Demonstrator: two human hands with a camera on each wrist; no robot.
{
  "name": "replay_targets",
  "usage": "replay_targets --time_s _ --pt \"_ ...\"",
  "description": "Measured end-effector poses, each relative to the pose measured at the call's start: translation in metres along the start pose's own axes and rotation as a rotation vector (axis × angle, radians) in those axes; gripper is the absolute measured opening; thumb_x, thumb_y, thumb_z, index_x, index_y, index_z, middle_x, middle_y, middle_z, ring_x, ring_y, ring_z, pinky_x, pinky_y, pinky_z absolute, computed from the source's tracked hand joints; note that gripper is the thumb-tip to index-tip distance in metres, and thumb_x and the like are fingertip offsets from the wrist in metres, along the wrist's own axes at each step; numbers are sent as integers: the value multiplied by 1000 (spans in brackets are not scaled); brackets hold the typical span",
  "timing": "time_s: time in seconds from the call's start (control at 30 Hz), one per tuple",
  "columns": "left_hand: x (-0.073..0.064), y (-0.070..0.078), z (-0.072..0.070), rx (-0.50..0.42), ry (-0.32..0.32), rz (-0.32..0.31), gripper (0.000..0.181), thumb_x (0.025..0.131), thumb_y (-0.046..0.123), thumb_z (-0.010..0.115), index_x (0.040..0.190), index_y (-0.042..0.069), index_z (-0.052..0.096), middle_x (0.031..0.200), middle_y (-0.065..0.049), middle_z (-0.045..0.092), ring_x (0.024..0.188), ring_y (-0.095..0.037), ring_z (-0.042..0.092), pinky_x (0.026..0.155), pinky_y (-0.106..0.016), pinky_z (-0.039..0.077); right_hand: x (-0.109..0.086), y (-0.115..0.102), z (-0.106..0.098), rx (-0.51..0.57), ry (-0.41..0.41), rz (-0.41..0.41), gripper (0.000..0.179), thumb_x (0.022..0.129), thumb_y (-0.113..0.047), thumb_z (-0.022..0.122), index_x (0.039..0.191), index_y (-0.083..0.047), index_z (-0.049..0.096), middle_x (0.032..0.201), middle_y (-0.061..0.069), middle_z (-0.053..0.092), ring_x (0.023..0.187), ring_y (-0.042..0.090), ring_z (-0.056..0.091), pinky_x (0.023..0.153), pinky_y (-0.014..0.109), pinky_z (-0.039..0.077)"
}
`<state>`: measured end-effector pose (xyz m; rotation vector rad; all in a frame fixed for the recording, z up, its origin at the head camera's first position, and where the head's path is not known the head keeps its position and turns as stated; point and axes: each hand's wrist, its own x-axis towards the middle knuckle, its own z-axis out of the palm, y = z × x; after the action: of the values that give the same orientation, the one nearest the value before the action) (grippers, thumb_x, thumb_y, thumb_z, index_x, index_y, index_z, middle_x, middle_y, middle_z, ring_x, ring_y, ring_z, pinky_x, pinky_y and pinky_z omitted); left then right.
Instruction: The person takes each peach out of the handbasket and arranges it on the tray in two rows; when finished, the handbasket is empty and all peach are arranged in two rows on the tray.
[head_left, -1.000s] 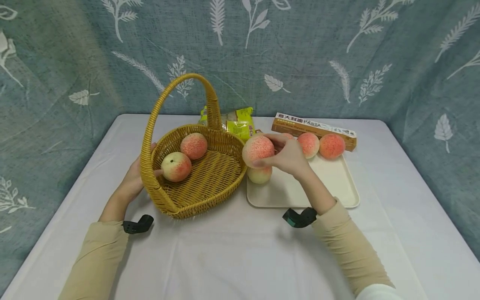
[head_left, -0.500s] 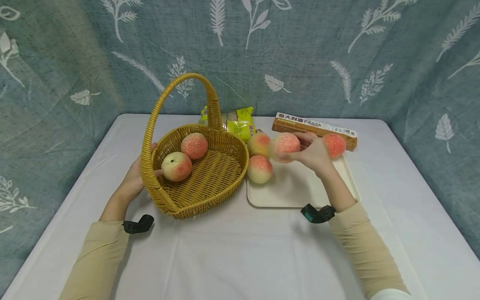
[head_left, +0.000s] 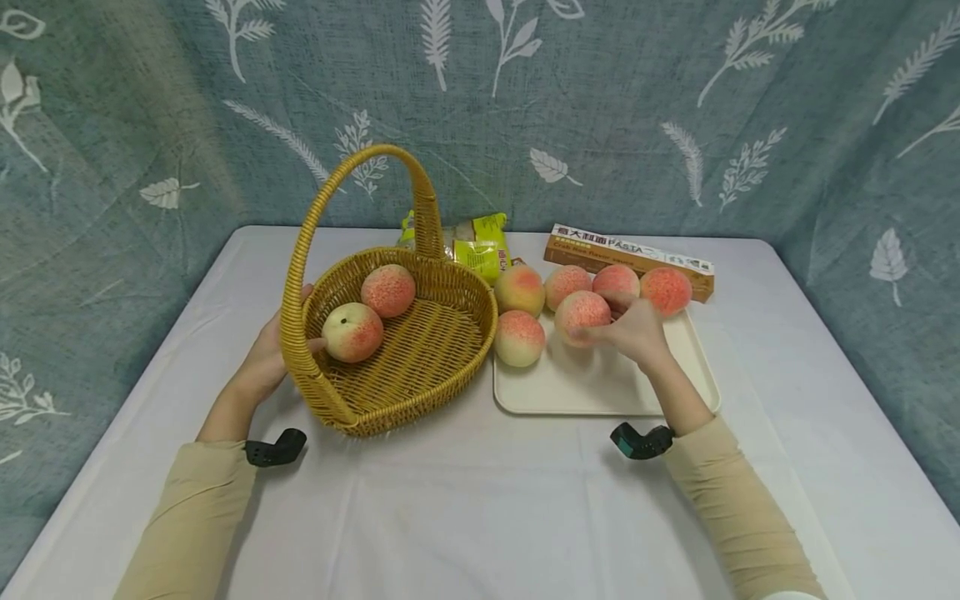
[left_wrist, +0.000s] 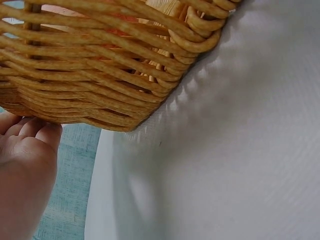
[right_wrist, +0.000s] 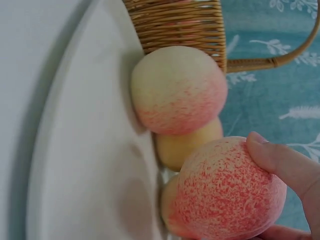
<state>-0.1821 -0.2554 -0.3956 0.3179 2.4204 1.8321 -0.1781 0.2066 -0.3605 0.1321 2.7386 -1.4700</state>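
Note:
On the left stands a golden wicker basket (head_left: 420, 358) with a tall arched handle, holding two peaches, one pale with a dark stem spot (head_left: 352, 332) and one redder (head_left: 387, 291). My left hand (head_left: 264, 360) grips its left side, thumb over the rim; the other fingers are mostly hidden behind the weave. My right hand (head_left: 637, 332) pinches a speckled pink peach (right_wrist: 227, 192) between thumb and fingers, over the cream tray (head_left: 600, 392). Whether this peach touches the tray I cannot tell. A pale peach (right_wrist: 177, 90) sits at the tray's left side, and several more line its back.
Behind the basket lies a yellow-green plastic packet (head_left: 480, 248). A long brown pasta box (head_left: 630, 256) lies behind the tray. The basket's right rim stands close against the tray's left edge. White cloth covers the table (head_left: 450, 517), with a patterned blue-green curtain (head_left: 480, 125) behind.
My right hand has carried the peach rightward from beside the basket's rim, then lowered it over the tray, uncovering the back-row peaches. My left hand and the basket have stayed put.

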Motion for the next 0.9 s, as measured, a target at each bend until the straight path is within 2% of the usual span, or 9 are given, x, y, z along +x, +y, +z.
replay_targets --time_s 0.3,0.9 --pt "1 0 0 11 -3 1 89 88 0 61 156 6 4 161 -18 2 146 -38 2 116 -53 4 2 9 8 -38 -24 27 75 72 -16 83 136 7 52 133 24 56 124 36 52 101 43 44" --pt "1 -2 -1 5 5 4 89 87 -1 61 156 5 4 160 -21 5 146 -39 3 115 -55 5 5 9 12 -109 -76 35 75 74 -19 82 137 6 50 133 27 54 125 39 49 104 47 40"
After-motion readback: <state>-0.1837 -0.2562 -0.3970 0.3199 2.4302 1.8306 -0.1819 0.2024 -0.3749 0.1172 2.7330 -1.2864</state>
